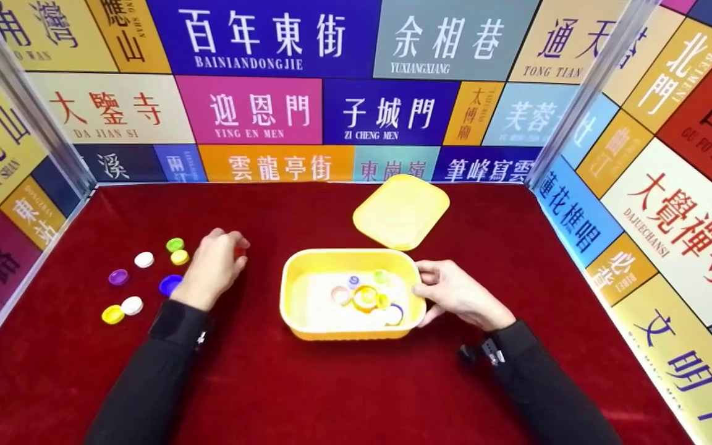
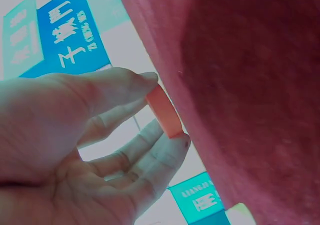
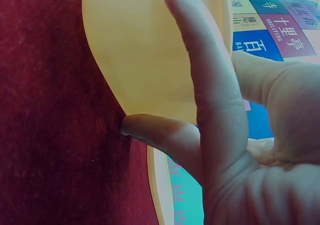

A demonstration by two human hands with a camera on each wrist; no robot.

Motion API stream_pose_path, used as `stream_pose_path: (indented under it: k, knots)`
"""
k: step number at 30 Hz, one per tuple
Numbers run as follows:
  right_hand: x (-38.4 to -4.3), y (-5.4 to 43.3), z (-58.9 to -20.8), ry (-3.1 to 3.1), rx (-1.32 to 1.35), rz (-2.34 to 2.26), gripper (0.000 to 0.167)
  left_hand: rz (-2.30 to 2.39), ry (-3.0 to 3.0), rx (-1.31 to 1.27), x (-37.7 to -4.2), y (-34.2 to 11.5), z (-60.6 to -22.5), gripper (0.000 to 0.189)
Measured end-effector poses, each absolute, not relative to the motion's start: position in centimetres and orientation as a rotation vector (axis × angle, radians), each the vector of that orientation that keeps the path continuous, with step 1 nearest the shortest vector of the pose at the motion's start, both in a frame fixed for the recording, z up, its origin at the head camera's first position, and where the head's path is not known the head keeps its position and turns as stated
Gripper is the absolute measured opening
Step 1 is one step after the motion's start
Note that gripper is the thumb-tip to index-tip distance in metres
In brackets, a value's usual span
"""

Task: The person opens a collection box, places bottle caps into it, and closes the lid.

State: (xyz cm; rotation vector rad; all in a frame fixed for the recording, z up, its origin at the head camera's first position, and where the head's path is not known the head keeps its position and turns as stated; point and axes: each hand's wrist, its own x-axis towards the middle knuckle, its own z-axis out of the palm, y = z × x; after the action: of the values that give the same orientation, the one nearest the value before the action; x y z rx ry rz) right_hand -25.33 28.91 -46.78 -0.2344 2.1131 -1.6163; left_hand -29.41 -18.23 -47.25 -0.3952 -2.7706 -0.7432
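Observation:
My left hand point(image 1: 217, 266) pinches a red-orange bottle cap point(image 2: 165, 111) edge-on between thumb and fingertips, close over the red cloth. In the head view the hand mostly hides this cap. At the right end of an open yellow plastic box point(image 1: 291, 296), my right hand point(image 1: 461, 290) grips the end wall, with fingers spread along it in the right wrist view. Several coloured caps lie inside the box, among them a yellow cap point(image 1: 366, 297). Nearest the left wrist is a blue cap point(image 1: 169, 284), partly covered by it.
Left on the cloth lie a green cap point(image 1: 175, 245), a small yellow cap point(image 1: 180, 258), a white cap point(image 1: 144, 259), a purple cap point(image 1: 118, 277) and another white and yellow pair. Behind the box rests a yellow lid point(image 1: 402, 213). Sign-covered panels point(image 1: 257, 111) surround the table.

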Motion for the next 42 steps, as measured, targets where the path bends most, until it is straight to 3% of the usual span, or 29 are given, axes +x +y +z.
stream_pose_path:
  k: [11, 23, 42]
  knots:
    - [-25.4, 29.0, -46.5, 2.128, -0.24, -1.603, 0.054, -0.804, -2.65, -0.512, -28.0, -13.9, -45.0, 0.023]
    - [-25.4, 29.0, -46.6, 2.15, -0.227, -1.592, 0.055, -0.654, -2.554, -0.826, -24.7, -9.2, -44.9, 0.021]
    - [-25.2, 28.8, -46.7, 2.14, -0.246, -1.598, 0.055, -0.456, -2.678, -0.985, -22.3, -7.1, -46.1, 0.028]
